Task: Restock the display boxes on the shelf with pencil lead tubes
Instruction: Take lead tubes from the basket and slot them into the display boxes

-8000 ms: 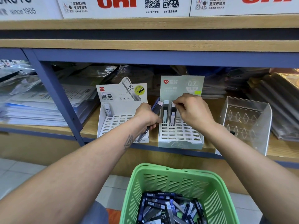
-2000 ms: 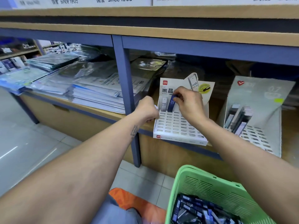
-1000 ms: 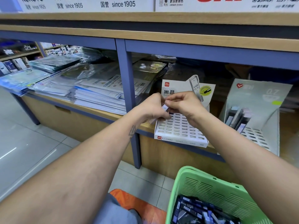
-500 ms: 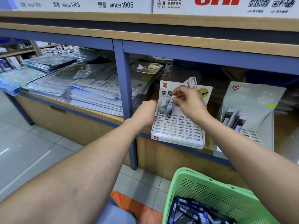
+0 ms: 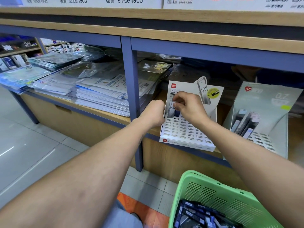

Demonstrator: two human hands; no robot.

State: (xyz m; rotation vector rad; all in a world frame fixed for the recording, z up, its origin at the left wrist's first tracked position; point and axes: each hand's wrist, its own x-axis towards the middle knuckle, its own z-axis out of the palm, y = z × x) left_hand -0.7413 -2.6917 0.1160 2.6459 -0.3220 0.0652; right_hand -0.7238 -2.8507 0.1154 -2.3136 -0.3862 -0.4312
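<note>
Pencil lead tubes stand in the far left corner of a white display box on the wooden shelf. One tube is pale and says HB 0.5, and a dark blue tube stands just to its right. The right hand has its fingers curled down over the tops of these tubes, and it seems to pinch the dark blue one. The left hand is curled up at the left wall of the white box, touching it. I cannot tell if it holds anything inside.

Most of the slots in the white box show no tubes. Its tall back card has a picture of a tube on it.

To the right on the same shelf stands a grey display box with 0.7 on its back card. A few tubes lean together in its far left part.

Near the person, low on the right, is a green basket. Many dark blue and grey tubes lie piled in it.

A blue post stands up just left of the left hand. Left of the post, stacks of paper packs in clear wrap lie on the shelf. White signs sit on the shelf above.
</note>
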